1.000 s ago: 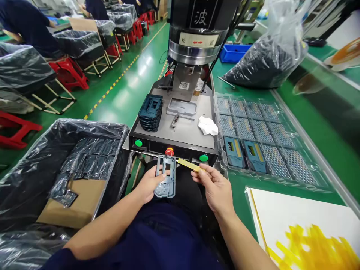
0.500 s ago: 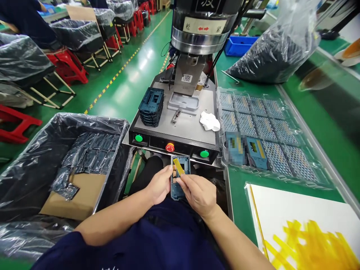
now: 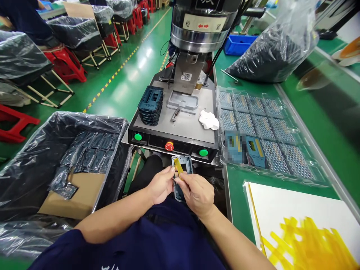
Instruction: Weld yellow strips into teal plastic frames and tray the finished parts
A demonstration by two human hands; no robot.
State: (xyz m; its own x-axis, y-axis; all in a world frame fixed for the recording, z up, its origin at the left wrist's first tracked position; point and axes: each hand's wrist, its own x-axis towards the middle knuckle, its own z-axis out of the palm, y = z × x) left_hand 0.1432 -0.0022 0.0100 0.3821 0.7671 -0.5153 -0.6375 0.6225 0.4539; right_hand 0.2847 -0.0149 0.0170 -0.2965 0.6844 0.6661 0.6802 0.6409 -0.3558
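Low in front of my body, my left hand [image 3: 162, 185] grips the left side of a dark blue-grey plastic housing [image 3: 178, 193] with a rectangular opening. My right hand [image 3: 198, 193] pinches a narrow yellow strip [image 3: 178, 167] between thumb and fingers, slanted over the housing's inner face. Whether the strip touches the housing I cannot tell. Beyond my hands stands a press with a grey fixture [image 3: 182, 102] on its metal plate. A stack of similar housings [image 3: 151, 99] sits at the plate's left.
Green buttons [image 3: 203, 152] flank a red stop button [image 3: 169, 146] on the press front. To the right lie a clear compartment tray [image 3: 274, 157], with two housings in it, and a white board [image 3: 303, 200] bearing yellow strips. A plastic-lined bin [image 3: 111, 180] of wrapped parts stands left.
The housing has tipped slightly in my left hand, and the yellow strip stands a little steeper over it. My right hand has shifted slightly left. The view has moved a little.
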